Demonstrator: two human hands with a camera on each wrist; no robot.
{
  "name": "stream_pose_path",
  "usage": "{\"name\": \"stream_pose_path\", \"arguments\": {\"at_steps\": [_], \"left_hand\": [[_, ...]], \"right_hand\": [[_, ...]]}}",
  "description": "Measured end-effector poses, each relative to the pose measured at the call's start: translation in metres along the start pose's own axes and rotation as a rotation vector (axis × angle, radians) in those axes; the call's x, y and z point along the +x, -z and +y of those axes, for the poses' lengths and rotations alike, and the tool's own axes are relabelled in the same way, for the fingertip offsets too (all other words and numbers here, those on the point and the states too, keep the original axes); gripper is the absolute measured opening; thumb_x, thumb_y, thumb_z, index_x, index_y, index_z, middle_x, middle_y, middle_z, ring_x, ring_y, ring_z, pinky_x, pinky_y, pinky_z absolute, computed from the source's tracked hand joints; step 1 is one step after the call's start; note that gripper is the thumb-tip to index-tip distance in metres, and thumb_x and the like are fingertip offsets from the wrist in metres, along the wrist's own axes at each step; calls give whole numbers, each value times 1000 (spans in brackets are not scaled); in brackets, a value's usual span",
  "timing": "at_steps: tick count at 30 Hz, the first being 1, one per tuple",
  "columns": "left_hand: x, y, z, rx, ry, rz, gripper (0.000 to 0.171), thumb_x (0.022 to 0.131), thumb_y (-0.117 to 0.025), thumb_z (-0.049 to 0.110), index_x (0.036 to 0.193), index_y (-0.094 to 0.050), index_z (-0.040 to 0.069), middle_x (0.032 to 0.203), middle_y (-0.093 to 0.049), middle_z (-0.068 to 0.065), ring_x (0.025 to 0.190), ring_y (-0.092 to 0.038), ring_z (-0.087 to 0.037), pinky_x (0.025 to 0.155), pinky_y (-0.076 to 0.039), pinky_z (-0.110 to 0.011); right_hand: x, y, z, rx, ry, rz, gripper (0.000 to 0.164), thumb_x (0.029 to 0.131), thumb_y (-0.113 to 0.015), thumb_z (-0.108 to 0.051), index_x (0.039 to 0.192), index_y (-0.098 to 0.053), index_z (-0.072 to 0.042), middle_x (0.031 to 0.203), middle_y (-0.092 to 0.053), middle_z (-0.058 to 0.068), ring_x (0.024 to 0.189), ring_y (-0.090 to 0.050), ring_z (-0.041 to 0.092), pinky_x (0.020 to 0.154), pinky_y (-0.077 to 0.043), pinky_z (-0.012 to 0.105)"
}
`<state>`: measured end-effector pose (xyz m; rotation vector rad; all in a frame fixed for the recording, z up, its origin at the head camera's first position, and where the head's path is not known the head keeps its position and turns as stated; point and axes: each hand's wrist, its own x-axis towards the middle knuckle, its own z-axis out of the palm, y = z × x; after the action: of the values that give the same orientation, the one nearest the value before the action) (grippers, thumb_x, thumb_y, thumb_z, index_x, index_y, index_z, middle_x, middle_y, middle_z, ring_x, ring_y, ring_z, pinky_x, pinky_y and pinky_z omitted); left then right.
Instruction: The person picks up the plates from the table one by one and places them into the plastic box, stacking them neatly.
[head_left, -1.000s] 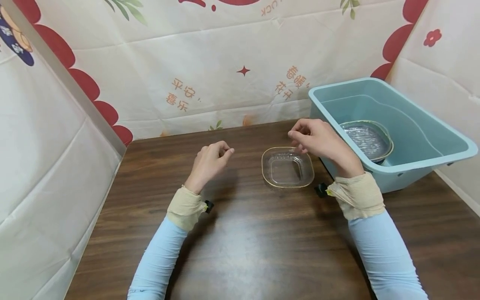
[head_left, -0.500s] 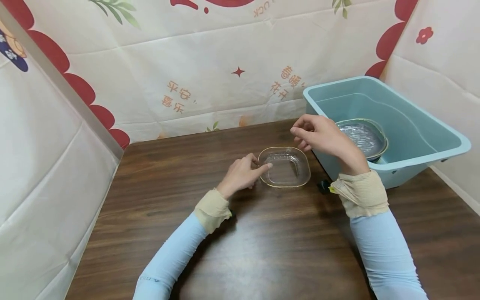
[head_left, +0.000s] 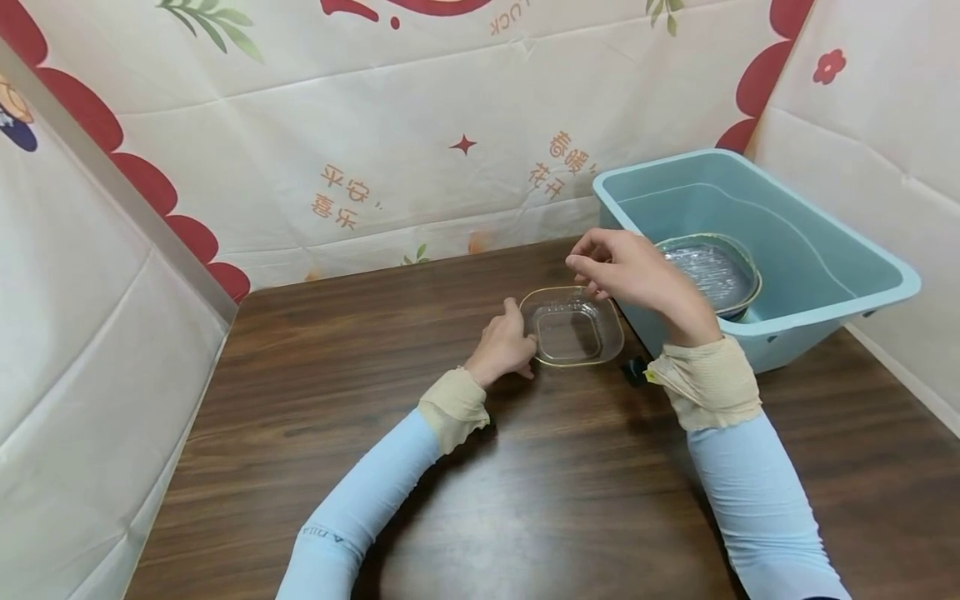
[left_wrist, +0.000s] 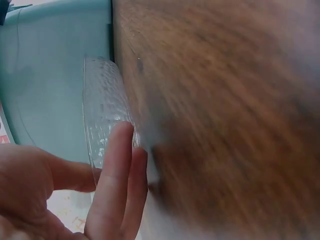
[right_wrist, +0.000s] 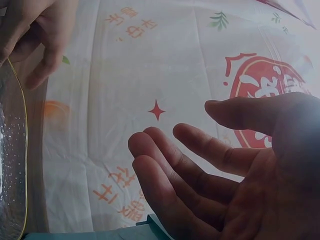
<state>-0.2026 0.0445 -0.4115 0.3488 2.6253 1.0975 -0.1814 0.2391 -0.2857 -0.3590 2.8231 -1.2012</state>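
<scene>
A clear glass dish [head_left: 570, 333] with rounded corners and a gold rim stands upright on the wooden table. My left hand [head_left: 504, 343] is at the dish's left side, the thumb at its rim. In the left wrist view, straight fingers [left_wrist: 114, 175] reach along the outer wall, low near the tabletop. Over the dish's back right corner hovers my right hand [head_left: 626, 271], its fingers loosely bent and nothing between them. The right wrist view has those relaxed fingers [right_wrist: 185, 170] apart from the dish.
A light blue plastic tub [head_left: 817, 321] stands right of the dish. Inside it lie stacked dishes [head_left: 712, 271] with a shiny, film-like surface. A printed white cloth [head_left: 420, 108] hangs behind the brown wooden table [head_left: 315, 367].
My left hand has moved right from the bare tabletop to the dish's left side, its fingers spreading at the edge. The right hand stays over the back right corner.
</scene>
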Motion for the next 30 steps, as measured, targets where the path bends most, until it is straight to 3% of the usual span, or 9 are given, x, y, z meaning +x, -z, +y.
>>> {"name": "stream_pose_path", "arguments": {"at_steps": [4, 8, 11, 16, 22, 26, 30], "left_hand": [[3, 1, 1, 0, 8, -6, 57, 104, -56, 14, 151, -28, -4, 87, -72, -20, 48, -71, -15, 92, -62, -35], [9, 0, -2, -30, 16, 1, 40, 105, -61, 19, 134, -43, -1, 88, -70, -20, 48, -71, -15, 74, -65, -29], [13, 0, -6, -67, 8, 16, 31, 101, -60, 10, 127, -49, -1, 95, -70, -24, 48, -71, -16, 58, -62, -25], [17, 2, -9, -147, 6, 5, 33, 95, -54, -3, 128, -50, 0, 97, -69, -26, 50, -72, -18, 54, -62, -28], [10, 9, -10, -261, -8, -12, 42, 96, -51, -5, 137, -46, -2, 107, -65, -34, 55, -74, -26, 57, -64, -34], [4, 13, -16, -251, -10, -1, 44, 98, -51, -3, 141, -44, -1, 123, -60, -37, 54, -74, -25, 56, -64, -34], [-4, 20, -26, -265, -10, 32, 42, 100, -53, 0, 141, -46, 0, 125, -59, -37, 53, -73, -24, 56, -64, -35]], "right_hand": [[1, 0, 1, 7, 6, -4, 23, 106, -59, -25, 113, -66, -4, 92, -71, 14, 68, -67, 15, 60, -59, 27], [1, -1, 3, 18, 5, -11, 24, 106, -59, -25, 112, -66, -3, 91, -71, 13, 67, -67, 15, 61, -59, 27], [2, -3, 3, 22, 4, -17, 24, 106, -58, -25, 113, -66, -3, 90, -71, 13, 67, -67, 15, 61, -59, 27], [4, -5, 2, 5, 3, -22, 24, 106, -58, -26, 113, -66, -4, 90, -72, 12, 68, -68, 15, 62, -60, 30], [4, -3, 1, -29, -6, -34, 24, 107, -57, -27, 114, -66, -6, 91, -72, 12, 69, -68, 16, 61, -58, 30], [4, -3, 3, -32, -13, -40, 25, 107, -57, -28, 116, -66, -6, 94, -74, 13, 72, -70, 15, 63, -59, 28], [5, -5, 4, -23, -12, -24, 25, 106, -58, -27, 116, -66, -6, 96, -74, 15, 73, -71, 15, 63, -61, 28]]}}
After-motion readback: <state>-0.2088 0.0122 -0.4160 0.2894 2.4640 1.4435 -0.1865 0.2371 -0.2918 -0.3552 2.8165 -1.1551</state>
